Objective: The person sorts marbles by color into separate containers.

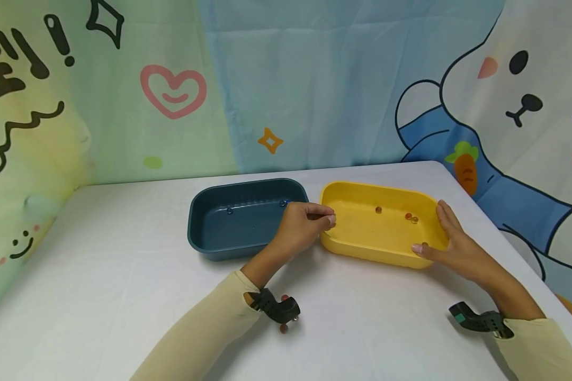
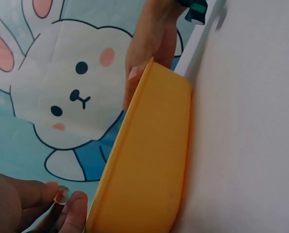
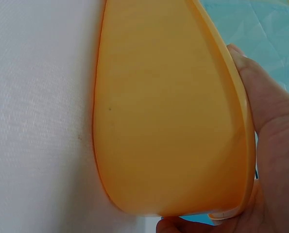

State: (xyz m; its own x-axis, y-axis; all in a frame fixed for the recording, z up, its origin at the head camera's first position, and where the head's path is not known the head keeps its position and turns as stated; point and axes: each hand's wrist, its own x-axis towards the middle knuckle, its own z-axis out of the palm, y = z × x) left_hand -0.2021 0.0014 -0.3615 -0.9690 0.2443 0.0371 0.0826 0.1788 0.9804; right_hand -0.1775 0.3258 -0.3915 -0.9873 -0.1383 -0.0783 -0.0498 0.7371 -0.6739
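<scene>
My left hand (image 1: 301, 226) pinches a clear glass marble with a reddish-orange swirl (image 2: 62, 195) between thumb and fingertips. It is held at the left end of the yellow tray (image 1: 362, 252), level with the rim. With my right hand (image 1: 459, 253) I grip that tray's right end, thumb over the near rim and fingers around the end wall. Inside the tray lie several amber and orange marbles, one an orange marble (image 1: 378, 210). The dark teal tray (image 1: 229, 253) stands left of it, partly behind my left hand, with a few blue marbles (image 1: 230, 210) inside.
Several loose marbles, among them a brown-red marble (image 1: 283, 328), lie on the white tablecloth (image 1: 362, 323) beside my left wrist camera (image 1: 280, 308). A printed cloth backdrop (image 1: 314, 84) hangs behind the table. The table's right edge runs close past my right hand.
</scene>
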